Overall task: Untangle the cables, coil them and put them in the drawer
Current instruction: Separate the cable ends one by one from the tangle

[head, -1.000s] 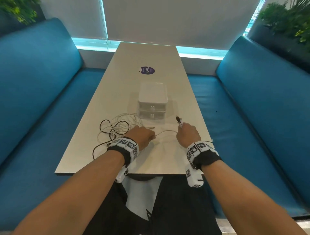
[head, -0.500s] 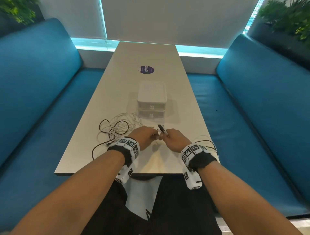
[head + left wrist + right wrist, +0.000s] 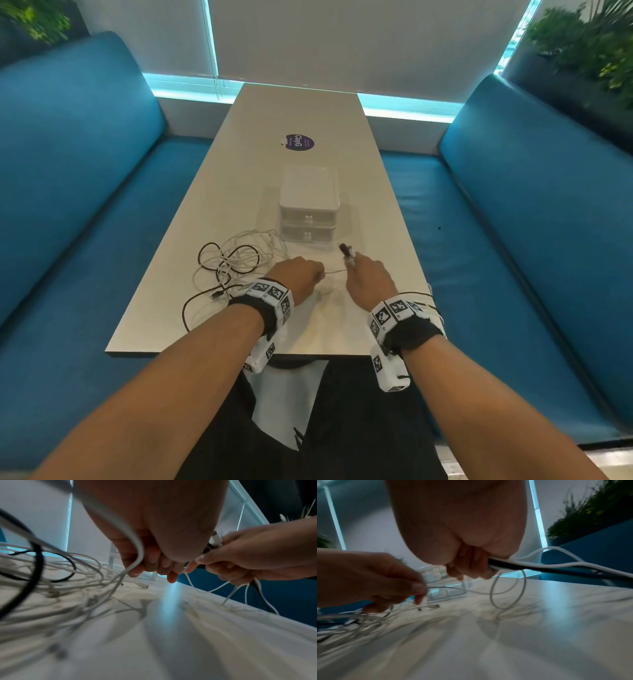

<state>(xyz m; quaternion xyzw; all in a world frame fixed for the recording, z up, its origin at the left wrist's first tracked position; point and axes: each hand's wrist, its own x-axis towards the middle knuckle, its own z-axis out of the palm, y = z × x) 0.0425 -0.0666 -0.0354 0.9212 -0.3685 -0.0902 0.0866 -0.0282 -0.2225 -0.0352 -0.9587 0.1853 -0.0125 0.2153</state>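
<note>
A long pale marbled worktop (image 3: 212, 308) runs between blue padded booth benches (image 3: 85, 205) toward a blinded window. Left hand (image 3: 298, 275) and right hand (image 3: 370, 277) each pinch tangled white and black cables (image 3: 233, 260).

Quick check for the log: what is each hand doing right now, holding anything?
Left hand: fingers curled, pinching a thin white cable.
Right hand: gripping a bundle of cable ends, white and black together.
</note>
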